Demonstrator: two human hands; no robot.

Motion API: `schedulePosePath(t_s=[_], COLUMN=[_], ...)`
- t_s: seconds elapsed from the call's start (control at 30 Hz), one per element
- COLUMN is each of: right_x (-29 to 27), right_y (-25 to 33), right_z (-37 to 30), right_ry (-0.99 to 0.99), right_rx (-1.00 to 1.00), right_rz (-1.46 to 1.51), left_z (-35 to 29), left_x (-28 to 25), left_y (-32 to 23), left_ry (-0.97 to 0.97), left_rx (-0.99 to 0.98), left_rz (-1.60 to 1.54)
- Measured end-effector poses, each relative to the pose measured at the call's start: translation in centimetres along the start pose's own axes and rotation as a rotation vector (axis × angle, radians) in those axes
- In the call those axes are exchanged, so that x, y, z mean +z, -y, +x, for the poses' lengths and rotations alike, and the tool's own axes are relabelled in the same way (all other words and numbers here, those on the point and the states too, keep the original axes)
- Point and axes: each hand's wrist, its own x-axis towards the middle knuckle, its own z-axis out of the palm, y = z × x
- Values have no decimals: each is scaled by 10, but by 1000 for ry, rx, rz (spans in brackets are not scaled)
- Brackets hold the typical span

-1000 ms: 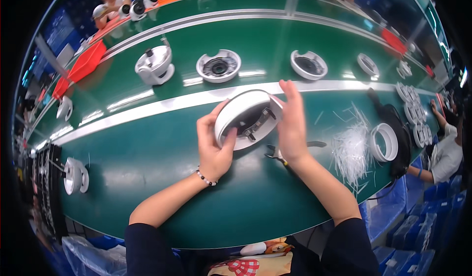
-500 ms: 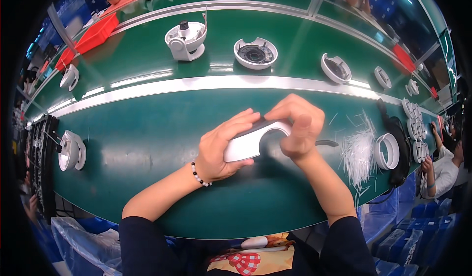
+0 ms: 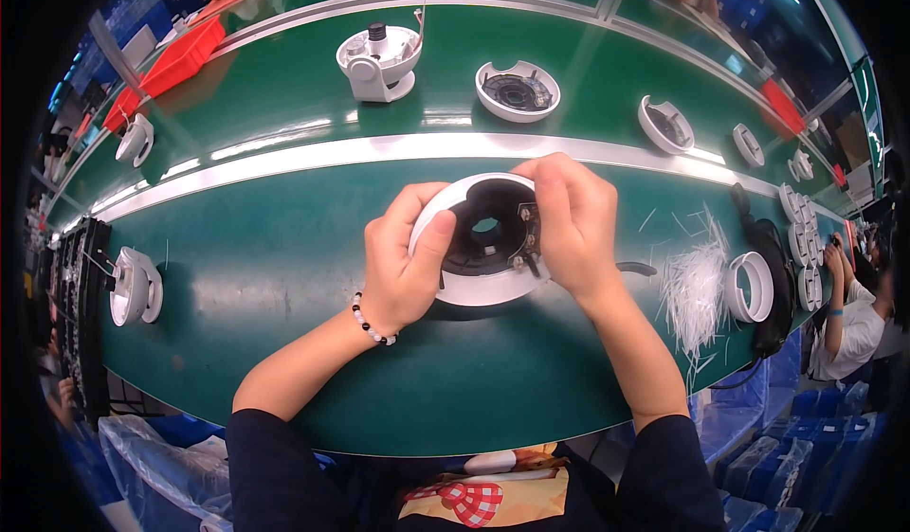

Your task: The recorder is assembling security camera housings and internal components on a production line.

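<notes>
Between my two hands, above the green table, is a white round camera housing tilted so that its black inside shows, with a hole in the middle and a small circuit board at its right. My left hand grips the left rim, thumb over the edge. On the right rim my right hand is closed, its fingers bent and partly hiding the rim. A dark curved strip lies on the table beside my right wrist.
White thin strips lie in a pile at the right, beside a white ring and a black cable-like bundle. A white camera body stands at the left. Beyond a metal rail, a conveyor carries a camera assembly and housings.
The housing has turned from its white outer side to its open black inside. Both hands have shifted their grip to its sides. The parts on the conveyor have moved slightly right.
</notes>
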Motion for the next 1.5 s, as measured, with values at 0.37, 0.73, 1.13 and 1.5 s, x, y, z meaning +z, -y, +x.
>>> schedulePosePath(t_s=[0.37,0.73,1.13,1.5], right_x=[19,44,78,106], right_y=[-4,-22,2,16], right_z=[7,7,0,-38], right_ry=[151,207,86,437], right_rx=[227,393,-28,-125], right_rz=[-29,-58,-145,-287], left_z=[-7,3,-10,-22], left_x=[-22,-48,-74,-91], left_y=[5,-1,22,34], left_ry=[23,173,184,352], left_rx=[-204,-612,-857,-378], left_rz=[-149,-608,-1105,-766])
